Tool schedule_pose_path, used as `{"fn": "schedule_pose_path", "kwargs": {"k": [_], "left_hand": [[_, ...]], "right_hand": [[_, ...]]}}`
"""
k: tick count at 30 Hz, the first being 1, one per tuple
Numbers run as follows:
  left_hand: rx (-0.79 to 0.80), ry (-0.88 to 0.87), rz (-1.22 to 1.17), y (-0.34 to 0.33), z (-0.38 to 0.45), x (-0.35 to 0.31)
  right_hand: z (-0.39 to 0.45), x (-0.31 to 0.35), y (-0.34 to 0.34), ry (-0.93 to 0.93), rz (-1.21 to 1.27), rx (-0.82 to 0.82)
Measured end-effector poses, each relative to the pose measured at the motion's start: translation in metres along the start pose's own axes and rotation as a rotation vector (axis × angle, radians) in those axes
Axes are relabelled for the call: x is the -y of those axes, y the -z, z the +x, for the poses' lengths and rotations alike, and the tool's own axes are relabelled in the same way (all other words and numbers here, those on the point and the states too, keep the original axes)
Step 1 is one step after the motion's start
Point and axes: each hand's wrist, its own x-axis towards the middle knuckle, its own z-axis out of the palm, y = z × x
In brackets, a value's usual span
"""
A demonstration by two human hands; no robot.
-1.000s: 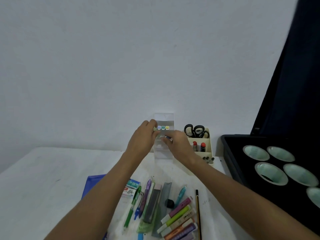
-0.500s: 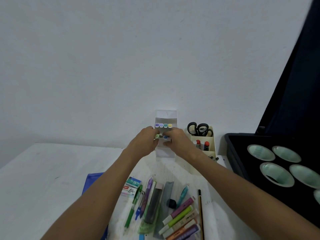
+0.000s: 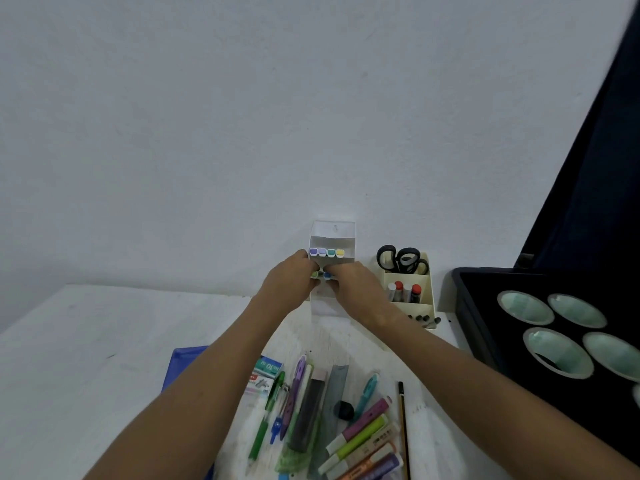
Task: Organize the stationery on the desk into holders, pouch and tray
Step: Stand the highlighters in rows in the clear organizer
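Both hands met at the clear marker box [image 3: 333, 237], which stood against the wall at 12 o'clock of the loose pens [image 3: 304, 407]. The left hand [image 3: 289, 284] and right hand [image 3: 353, 289] each pinched a marker [image 3: 327, 275] at its front row. 4 capped markers [image 3: 326, 252] sat behind. The cream holder [image 3: 412, 292] stood at 3 o'clock.

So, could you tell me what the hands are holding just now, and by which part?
Both the left hand and right hand pinch small markers near their capped tops, at the clear holder.
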Motion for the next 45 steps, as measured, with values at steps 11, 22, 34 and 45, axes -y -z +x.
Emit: {"fn": "schedule_pose_path", "kwargs": {"k": [11,22,34,45], "left_hand": [[-0.088,0.022,-0.020,-0.019,0.000,-0.004],[-0.106,-0.017,0.289,-0.014,-0.017,-0.019],[-0.011,0.024,-0.176,-0.002,-0.100,-0.035],[0.703,-0.148,-0.128,-0.020,-0.130,-0.080]], "right_hand": [[0.003,-0.005,-0.017,-0.016,0.029,-0.069],[-0.004,-0.008,-0.012,0.004,-0.040,0.096],[-0.072,0.010,0.036,0.062,0.084,0.181],[-0.154,-0.009,0.036,0.220,-0.022,0.724]]}}
